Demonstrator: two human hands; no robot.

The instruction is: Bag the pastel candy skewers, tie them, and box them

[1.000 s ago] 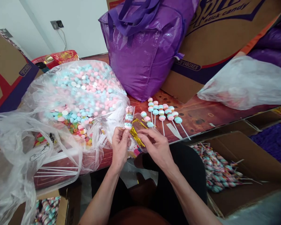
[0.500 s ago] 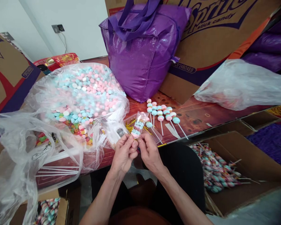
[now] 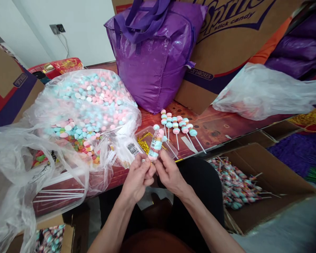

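A wrapped marshmallow candy stick [image 3: 156, 144], pink and blue in a clear printed sleeve, stands tilted up between my hands. My left hand [image 3: 138, 174] pinches it at the lower end of the wrapper, fingers curled. My right hand [image 3: 171, 172] closes on the same lower end from the other side. A bit of gold shows at the wrapper's neck; the stick below is hidden by my fingers. Just behind lies a clear tray [image 3: 173, 151] with gold twist ties [image 3: 144, 142] and an unwrapped candy stick. Several unwrapped candy sticks [image 3: 177, 130] lie in a row to the right.
A big clear bag of pink and blue candies [image 3: 94, 102] fills the table's left. White sticks [image 3: 59, 194] lie near the front edge. At the back stand a purple bag [image 3: 152, 66] and a large carton [image 3: 226, 45]. Below right, an open box [image 3: 265, 165] holds wrapped candy sticks.
The candy stick has turned slightly in my fingers, and its wrapper now looks closer around the candy. My view has shifted a little to the right.
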